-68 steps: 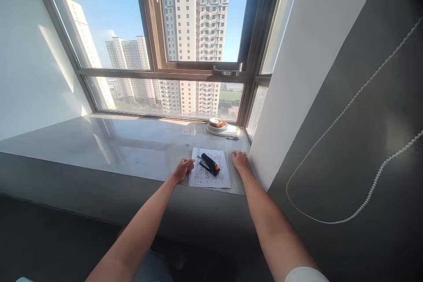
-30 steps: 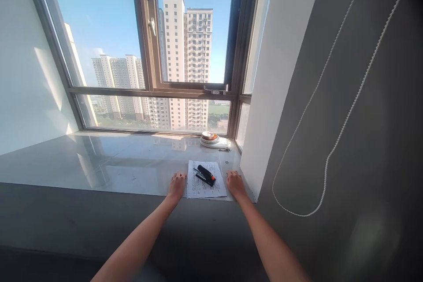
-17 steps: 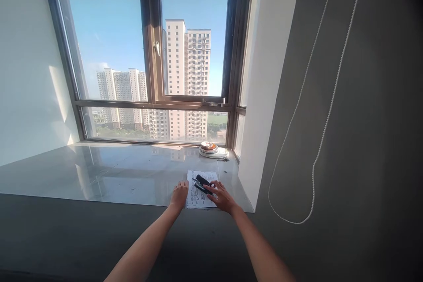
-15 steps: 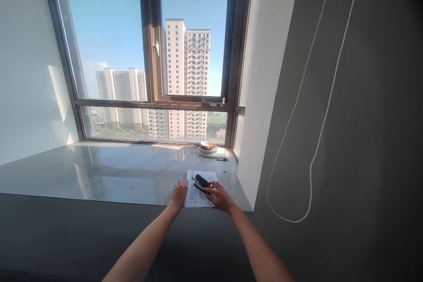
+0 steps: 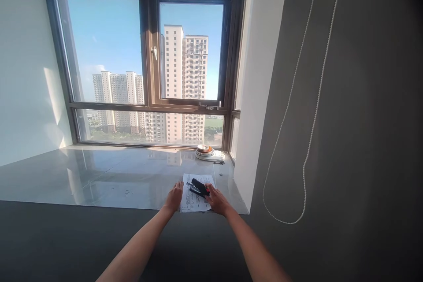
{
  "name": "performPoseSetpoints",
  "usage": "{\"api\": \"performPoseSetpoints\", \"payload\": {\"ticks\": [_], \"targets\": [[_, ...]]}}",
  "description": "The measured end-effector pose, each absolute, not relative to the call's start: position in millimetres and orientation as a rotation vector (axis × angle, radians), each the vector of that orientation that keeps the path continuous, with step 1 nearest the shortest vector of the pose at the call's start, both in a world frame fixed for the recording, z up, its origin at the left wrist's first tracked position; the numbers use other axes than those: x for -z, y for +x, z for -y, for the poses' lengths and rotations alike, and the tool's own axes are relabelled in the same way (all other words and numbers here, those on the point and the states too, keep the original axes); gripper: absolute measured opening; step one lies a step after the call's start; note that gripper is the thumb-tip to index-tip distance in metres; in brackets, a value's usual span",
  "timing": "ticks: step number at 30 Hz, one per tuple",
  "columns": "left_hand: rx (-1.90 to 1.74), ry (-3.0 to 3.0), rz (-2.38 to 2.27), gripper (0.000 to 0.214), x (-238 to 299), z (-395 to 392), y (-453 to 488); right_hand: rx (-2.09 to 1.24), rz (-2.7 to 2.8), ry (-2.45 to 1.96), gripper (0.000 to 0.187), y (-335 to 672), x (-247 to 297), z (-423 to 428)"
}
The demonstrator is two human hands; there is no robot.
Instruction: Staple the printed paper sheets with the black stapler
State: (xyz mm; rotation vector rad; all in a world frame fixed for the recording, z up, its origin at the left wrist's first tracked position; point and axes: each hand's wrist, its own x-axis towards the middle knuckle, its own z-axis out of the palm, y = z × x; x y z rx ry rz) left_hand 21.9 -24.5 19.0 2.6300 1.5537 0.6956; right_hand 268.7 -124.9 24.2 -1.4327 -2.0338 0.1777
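A printed paper sheet [image 5: 193,200] lies on the grey window sill [image 5: 99,176] near its front right corner. A black stapler [image 5: 198,186] with an orange part rests on the sheet. My right hand [image 5: 215,199] reaches it from the right, fingers curled on its near end. Flat on the sill, my left hand [image 5: 174,195] has its fingers stretched out against the sheet's left edge, holding nothing.
A stack of white discs with an orange top [image 5: 205,153] stands by the window frame, with a small dark item [image 5: 218,162] beside it. A white wall pillar [image 5: 251,97] closes the sill on the right. A bead cord [image 5: 297,150] hangs on the dark wall.
My right hand moved from the sill beside the sheet onto the stapler and closed on its near end. My left hand stayed at the sheet's left edge. The view tilted upward.
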Motion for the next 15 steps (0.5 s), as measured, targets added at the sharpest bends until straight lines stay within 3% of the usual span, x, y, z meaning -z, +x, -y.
{"api": "performPoseSetpoints", "payload": {"ticks": [3, 9, 15], "targets": [[-0.78, 2.593, -1.529, 0.032, -23.9, 16.1, 21.6, -0.234, 2.01, -1.461, 0.055, 268.8, -23.3, 124.4], [-0.92, 2.551, -1.488, 0.038, -36.6, -4.9, 33.2, -0.243, 2.009, -1.458, 0.054, 270.1, -22.4, 121.7], [-0.834, 2.635, -1.206, 0.035, -38.8, -14.2, 36.7, -0.263, 1.996, -1.472, 0.052, 270.3, -25.4, 122.1]]}}
